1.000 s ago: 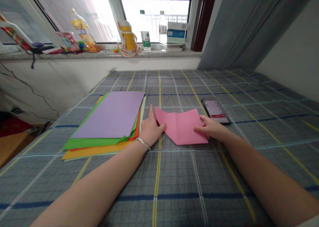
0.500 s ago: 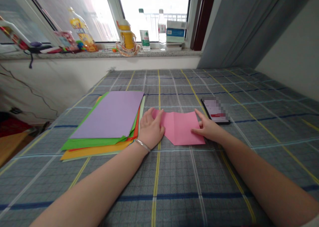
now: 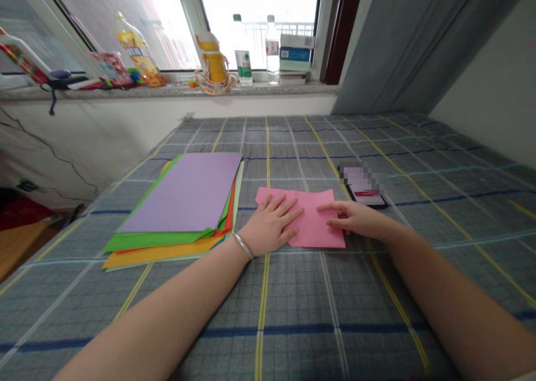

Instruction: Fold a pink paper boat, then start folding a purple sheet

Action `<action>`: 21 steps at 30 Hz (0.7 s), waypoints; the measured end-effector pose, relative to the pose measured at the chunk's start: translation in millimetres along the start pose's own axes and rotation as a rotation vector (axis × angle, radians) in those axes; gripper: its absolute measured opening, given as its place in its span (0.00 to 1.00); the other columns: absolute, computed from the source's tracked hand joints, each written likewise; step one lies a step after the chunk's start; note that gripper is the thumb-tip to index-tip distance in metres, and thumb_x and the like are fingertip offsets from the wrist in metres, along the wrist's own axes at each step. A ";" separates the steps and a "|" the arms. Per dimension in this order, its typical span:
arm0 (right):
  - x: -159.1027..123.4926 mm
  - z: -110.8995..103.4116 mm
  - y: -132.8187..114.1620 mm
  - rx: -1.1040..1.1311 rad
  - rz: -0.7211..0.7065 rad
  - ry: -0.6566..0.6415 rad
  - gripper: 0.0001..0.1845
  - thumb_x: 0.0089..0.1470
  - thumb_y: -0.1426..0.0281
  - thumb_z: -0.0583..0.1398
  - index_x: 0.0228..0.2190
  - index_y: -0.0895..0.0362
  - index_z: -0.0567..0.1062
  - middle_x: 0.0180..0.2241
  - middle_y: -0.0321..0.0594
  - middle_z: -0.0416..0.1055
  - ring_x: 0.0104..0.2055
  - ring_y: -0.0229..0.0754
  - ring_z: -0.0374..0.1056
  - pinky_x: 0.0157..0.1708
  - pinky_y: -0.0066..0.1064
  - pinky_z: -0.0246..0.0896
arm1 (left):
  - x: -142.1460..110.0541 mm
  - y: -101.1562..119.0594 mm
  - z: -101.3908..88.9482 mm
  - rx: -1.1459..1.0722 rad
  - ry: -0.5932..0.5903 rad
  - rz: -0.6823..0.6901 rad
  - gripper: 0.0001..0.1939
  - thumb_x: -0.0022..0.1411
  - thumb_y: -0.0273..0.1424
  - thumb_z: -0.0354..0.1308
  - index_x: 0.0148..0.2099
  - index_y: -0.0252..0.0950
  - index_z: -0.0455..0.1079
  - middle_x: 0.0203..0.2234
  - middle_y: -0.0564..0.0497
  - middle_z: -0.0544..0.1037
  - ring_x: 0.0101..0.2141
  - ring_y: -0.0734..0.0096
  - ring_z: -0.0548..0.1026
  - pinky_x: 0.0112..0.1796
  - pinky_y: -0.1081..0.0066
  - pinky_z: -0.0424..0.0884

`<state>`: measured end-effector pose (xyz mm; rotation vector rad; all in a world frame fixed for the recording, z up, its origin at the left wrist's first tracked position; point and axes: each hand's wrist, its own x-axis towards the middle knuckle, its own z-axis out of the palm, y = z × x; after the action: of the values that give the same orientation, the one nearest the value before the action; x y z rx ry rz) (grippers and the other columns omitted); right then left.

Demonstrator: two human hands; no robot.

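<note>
A folded sheet of pink paper point(image 3: 317, 220) lies on the bed, and both my hands rest on it. My left hand point(image 3: 271, 225) is pressed flat over its left part with the fingers spread, a metal bangle point(image 3: 243, 246) on the wrist. My right hand point(image 3: 350, 217) lies with its fingertips on the right part, pointing left. Neither hand grips the sheet. Most of the paper's left half is hidden under my left hand, so its fold is hard to make out.
To the left lies a stack of coloured paper sheets point(image 3: 180, 194), lilac on top. A smartphone point(image 3: 364, 187) with a pixelated screen lies beyond my right hand. The bed has a grey checked cover point(image 3: 268, 314). Bottles stand on the windowsill point(image 3: 167, 90).
My left hand has slid right, onto the pink paper, and now lies flat. The sheet's outline has changed, with its pointed lower-left part no longer showing. My right hand has lowered its fingers.
</note>
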<state>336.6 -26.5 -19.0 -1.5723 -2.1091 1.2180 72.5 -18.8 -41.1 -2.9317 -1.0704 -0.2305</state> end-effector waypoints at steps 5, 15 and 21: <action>-5.3 -9.4 6.8 0.048 -0.067 -0.105 0.27 0.53 0.69 0.56 0.56 0.57 0.68 0.29 0.37 0.70 0.25 0.35 0.61 0.23 0.25 0.56 | 1.5 -1.1 -2.8 -0.014 -0.054 -0.013 0.28 0.68 0.45 0.44 0.67 0.44 0.53 0.65 0.48 0.55 0.63 0.49 0.52 0.59 0.43 0.45; -5.8 -14.3 16.2 -0.074 -0.157 -0.041 0.28 0.48 0.68 0.61 0.53 0.55 0.71 0.38 0.41 0.72 0.33 0.40 0.68 0.34 0.32 0.66 | 1.6 -3.7 -3.9 -0.026 -0.078 -0.014 0.29 0.68 0.46 0.43 0.67 0.43 0.50 0.66 0.46 0.51 0.64 0.51 0.49 0.60 0.45 0.43; 2.2 -2.0 20.9 -0.275 -0.418 0.161 0.24 0.45 0.71 0.66 0.46 0.50 0.77 0.56 0.46 0.62 0.57 0.50 0.61 0.55 0.42 0.58 | 3.6 -13.6 -5.7 -0.031 -0.124 0.016 0.31 0.67 0.45 0.45 0.68 0.42 0.48 0.67 0.48 0.46 0.65 0.51 0.46 0.61 0.47 0.42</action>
<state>351.1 -22.1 -33.7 -1.1824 -2.4090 0.6661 65.7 -6.5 -35.5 -3.0159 -1.0663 -0.0660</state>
